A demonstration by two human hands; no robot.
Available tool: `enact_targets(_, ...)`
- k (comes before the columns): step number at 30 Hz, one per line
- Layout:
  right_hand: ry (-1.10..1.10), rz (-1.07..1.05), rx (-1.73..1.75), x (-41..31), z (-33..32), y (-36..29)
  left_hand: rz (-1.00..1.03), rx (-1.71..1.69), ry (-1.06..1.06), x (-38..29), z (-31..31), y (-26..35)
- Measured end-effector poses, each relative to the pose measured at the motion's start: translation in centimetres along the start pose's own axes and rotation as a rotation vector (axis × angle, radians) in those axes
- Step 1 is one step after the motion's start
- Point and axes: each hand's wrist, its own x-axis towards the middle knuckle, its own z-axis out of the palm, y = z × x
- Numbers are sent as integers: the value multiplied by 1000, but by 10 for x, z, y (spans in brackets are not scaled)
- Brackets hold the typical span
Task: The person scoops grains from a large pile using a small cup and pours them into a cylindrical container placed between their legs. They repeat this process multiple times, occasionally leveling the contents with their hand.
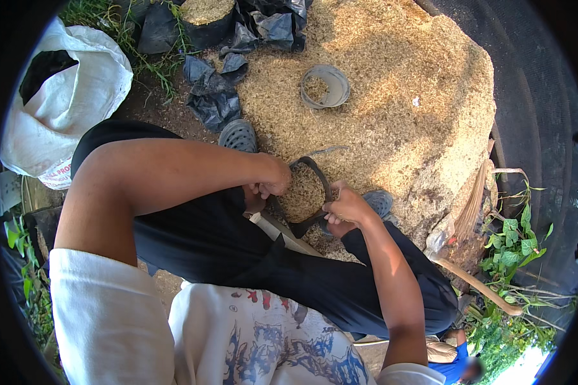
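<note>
Between my feet is a black plastic bag, its mouth held wide, with pale husks showing inside its rim. My left hand is closed at the left side of the rim; its fingers are partly turned from view. On the right side, my right hand pinches the rim between thumb and fingers. The bag's lower part is hidden by my legs and hands. Farther out, a round grey tub with some husks in it rests on the wide husk heap.
Crumpled black plastic bags and a filled black bag lie beyond my left foot. A white woven sack is at left. At right are a broom with a wooden handle and a dark net wall. Another person is at lower right.
</note>
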Motion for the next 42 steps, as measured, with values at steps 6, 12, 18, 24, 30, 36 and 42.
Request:
enact_targets(6,375,-302,-484,-10,16,-4,-872,459,-127,44,7,24)
enact_targets(12,414,-758,-396,-11,62,-15,-1912,1105,-300,156,22,76)
enact_targets(18,501,-673,-683,27,110,5,-1795,1083,-383,185,44,95)
enact_targets(24,521,-601,-830,66,113,34,-1822,1073,-215,180,35,90)
enact_targets(30,479,-580,-779,65,98,21,-1861,1093,-241,190,23,87)
enact_targets(36,444,-496,-499,16,111,6,-1858,1049,-289,184,29,86)
enact_targets(42,403,-356,-346,37,120,13,-1767,983,-393,172,23,86)
